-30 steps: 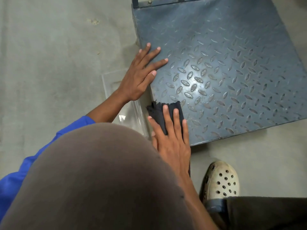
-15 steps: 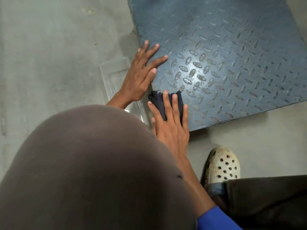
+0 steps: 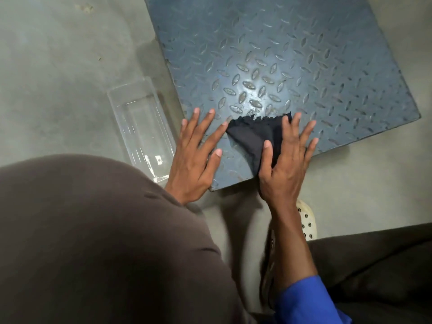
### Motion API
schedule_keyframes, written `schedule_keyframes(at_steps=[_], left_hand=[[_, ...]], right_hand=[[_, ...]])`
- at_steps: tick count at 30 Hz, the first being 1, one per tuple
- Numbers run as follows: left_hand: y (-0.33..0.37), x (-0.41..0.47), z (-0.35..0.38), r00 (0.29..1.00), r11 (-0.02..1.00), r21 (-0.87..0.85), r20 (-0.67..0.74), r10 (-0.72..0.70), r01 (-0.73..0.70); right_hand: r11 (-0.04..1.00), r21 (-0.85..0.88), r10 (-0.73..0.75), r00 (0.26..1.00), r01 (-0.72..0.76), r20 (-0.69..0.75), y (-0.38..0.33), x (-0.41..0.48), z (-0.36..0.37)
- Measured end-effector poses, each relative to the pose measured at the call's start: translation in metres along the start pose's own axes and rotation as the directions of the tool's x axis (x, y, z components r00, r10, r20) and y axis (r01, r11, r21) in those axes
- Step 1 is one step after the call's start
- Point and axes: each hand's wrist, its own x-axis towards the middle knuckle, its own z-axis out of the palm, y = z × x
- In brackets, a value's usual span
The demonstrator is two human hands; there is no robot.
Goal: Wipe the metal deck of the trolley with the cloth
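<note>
Two hands lie flat, fingers spread, on the treaded deck (image 3: 268, 54): left hand (image 3: 196, 157) bare, right hand (image 3: 285, 160) pressing the cloth (image 3: 252, 134).

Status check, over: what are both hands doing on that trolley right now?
Right hand flat, pressing dark cloth onto metal deck. Left hand open, bracing near deck corner. Clear plastic tray on floor beside, off the deck.
</note>
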Motion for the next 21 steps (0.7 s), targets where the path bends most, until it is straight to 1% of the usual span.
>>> schedule_keyframes(at_steps=[1,3,5,8,9,11,14,17,20,21], left_hand=[[0.000,-0.001,-0.001,1.000,1.000,0.020,0.006,0.005,-0.005],[0.002,-0.002,-0.002,1.000,0.998,0.064,0.013,0.013,-0.014],[0.009,-0.005,0.000,1.000,0.995,0.099,0.012,-0.016,0.014],[0.026,-0.008,0.007,0.995,0.976,0.205,0.047,-0.083,0.071],[0.032,-0.009,0.011,0.994,0.963,0.265,0.084,-0.070,0.046],[0.041,-0.004,0.017,0.983,0.935,0.346,0.182,0.011,-0.075],[0.049,0.015,0.027,0.951,0.922,0.321,0.284,0.123,-0.215],[0.057,0.036,0.040,0.921,0.900,0.319,0.346,0.180,-0.296],[0.054,0.047,0.043,0.888,0.872,0.323,0.401,0.226,-0.368],[0.050,0.049,0.039,0.866,0.861,0.306,0.431,0.255,-0.406]], right_hand=[[1.000,0.004,-0.008,1.000,0.008,-0.028,0.000,0.002,0.000],[0.995,0.027,-0.093,0.995,0.094,-0.033,-0.006,0.000,0.003],[0.984,0.026,-0.180,0.983,0.179,0.039,-0.018,-0.010,0.008],[0.981,-0.003,-0.193,0.975,0.194,0.112,-0.016,-0.014,0.005],[0.984,-0.008,-0.173,0.978,0.176,0.114,-0.007,-0.008,0.001],[0.995,-0.036,-0.093,0.993,0.096,0.071,0.018,0.010,-0.005],[0.996,-0.071,0.055,0.998,-0.055,-0.002,0.046,0.035,-0.008],[0.994,-0.058,0.092,0.996,-0.092,-0.012,0.039,0.024,-0.003],[0.985,0.004,0.171,0.985,-0.171,-0.012,0.033,0.006,0.001],[0.979,0.002,0.202,0.979,-0.202,-0.020,0.037,0.010,0.000]])
